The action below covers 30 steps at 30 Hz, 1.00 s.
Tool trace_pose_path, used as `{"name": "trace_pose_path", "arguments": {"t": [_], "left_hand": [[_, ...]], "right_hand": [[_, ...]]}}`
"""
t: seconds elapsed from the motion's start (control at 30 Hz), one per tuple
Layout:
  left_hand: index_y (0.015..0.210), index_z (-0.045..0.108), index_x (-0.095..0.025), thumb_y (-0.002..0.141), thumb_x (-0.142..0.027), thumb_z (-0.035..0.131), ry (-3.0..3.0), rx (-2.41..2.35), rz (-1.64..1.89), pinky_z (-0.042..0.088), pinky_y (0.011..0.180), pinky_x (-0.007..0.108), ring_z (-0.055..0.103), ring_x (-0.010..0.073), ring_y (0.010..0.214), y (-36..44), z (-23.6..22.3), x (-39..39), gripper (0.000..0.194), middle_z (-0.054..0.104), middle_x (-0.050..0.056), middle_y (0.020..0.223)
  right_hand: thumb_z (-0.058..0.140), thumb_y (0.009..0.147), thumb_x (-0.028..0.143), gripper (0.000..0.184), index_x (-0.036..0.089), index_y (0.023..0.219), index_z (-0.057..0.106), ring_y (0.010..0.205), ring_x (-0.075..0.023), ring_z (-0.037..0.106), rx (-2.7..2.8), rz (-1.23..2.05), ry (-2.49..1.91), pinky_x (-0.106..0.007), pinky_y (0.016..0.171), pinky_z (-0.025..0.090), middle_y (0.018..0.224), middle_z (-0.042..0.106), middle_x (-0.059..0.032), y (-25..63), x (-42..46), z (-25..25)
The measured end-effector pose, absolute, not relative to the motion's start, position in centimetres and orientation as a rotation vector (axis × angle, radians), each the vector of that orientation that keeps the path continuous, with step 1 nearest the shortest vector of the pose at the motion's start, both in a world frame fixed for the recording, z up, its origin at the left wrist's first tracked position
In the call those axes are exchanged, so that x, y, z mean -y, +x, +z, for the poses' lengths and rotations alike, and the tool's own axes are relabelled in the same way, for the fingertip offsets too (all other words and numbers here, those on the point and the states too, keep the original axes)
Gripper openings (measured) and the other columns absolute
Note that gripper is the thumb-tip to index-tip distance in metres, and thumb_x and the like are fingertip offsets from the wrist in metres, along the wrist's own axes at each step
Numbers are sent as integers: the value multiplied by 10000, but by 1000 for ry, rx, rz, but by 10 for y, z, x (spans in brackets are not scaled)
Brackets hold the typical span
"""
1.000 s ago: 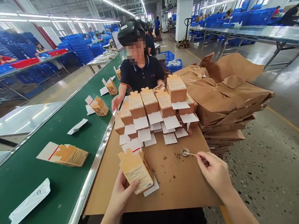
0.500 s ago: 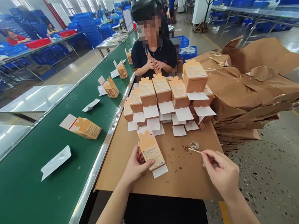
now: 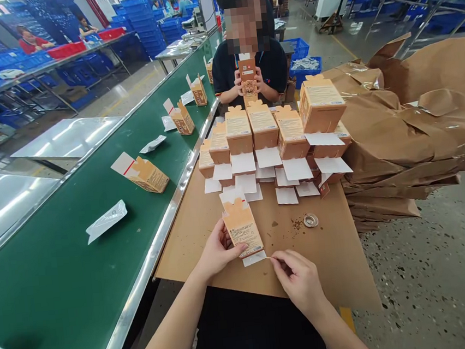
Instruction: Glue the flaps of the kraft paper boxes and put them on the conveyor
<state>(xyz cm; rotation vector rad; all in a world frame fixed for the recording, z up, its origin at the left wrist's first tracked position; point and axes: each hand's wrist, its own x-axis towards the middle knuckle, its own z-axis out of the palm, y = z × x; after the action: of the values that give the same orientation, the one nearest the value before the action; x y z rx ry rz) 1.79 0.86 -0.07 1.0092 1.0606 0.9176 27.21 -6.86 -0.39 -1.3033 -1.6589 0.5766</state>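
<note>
My left hand (image 3: 217, 247) is curled around a small kraft carton (image 3: 241, 228), holding it tilted near the table's (image 3: 326, 258) near edge, with a white paper tab (image 3: 254, 258) showing beneath it. My right hand (image 3: 298, 280) pinches a thin stick (image 3: 270, 257), its tip just beside that tab. A small metal cup (image 3: 311, 220) sits to the right, below the stacked cartons (image 3: 266, 138).

No legible print on cartons (image 3: 243, 229)

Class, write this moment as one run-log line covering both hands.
left hand: holds tan carton | right hand: pinches thin stick | stick tip: near white card
</note>
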Motion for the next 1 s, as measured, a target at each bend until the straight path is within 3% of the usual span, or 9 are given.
{"name": "trace_pose_path", "arguments": {"t": [0.13, 0.3, 0.6, 0.83, 1.0], "left_hand": [[1394, 725, -259, 726, -534, 1140, 1087, -1119, 928, 667, 1183, 534, 824, 372, 1322, 19, 2, 3, 833, 847, 135, 1365], [1384, 774, -295, 736, -410, 1113, 1277, -1208, 932, 693, 1101, 535, 825, 388, 1242, 25, 7, 23, 740, 856, 123, 1322], [1299, 845, -295, 759, -376, 1055, 1361, -1304, 872, 676, 997, 526, 844, 396, 1080, 28, -2, 25, 585, 882, 111, 1137], [1281, 852, -292, 685, -281, 1052, 1381, -1417, 1040, 681, 1076, 549, 848, 437, 1171, 14, 7, 28, 629, 892, 111, 1195], [1287, 759, -266, 637, -418, 1109, 1150, -1950, 1345, 660, 1198, 663, 811, 500, 1325, -86, 19, 29, 753, 871, 135, 1319]], "right_hand": [[660, 1197, 312, 301, 252, 959, 833, 590, -154, 711, 1603, 549, -1342, -237, 589, 623, 775, 771, -19, 295, 75, 4], [696, 1200, 417, 347, 259, 931, 848, 569, -155, 707, 1498, 511, -1408, -252, 556, 612, 764, 782, -25, 321, 86, 13], [677, 1211, 523, 429, 267, 916, 855, 544, -172, 684, 1460, 499, -1474, -290, 530, 600, 726, 774, -44, 333, 95, 24], [743, 1181, 554, 416, 266, 905, 864, 526, -161, 701, 1485, 431, -1415, -257, 564, 615, 745, 789, -28, 329, 92, 19], [817, 1126, 559, 383, 256, 902, 884, 530, -177, 732, 1520, 349, -1461, -256, 604, 646, 724, 790, -38, 351, 100, 2]]}}
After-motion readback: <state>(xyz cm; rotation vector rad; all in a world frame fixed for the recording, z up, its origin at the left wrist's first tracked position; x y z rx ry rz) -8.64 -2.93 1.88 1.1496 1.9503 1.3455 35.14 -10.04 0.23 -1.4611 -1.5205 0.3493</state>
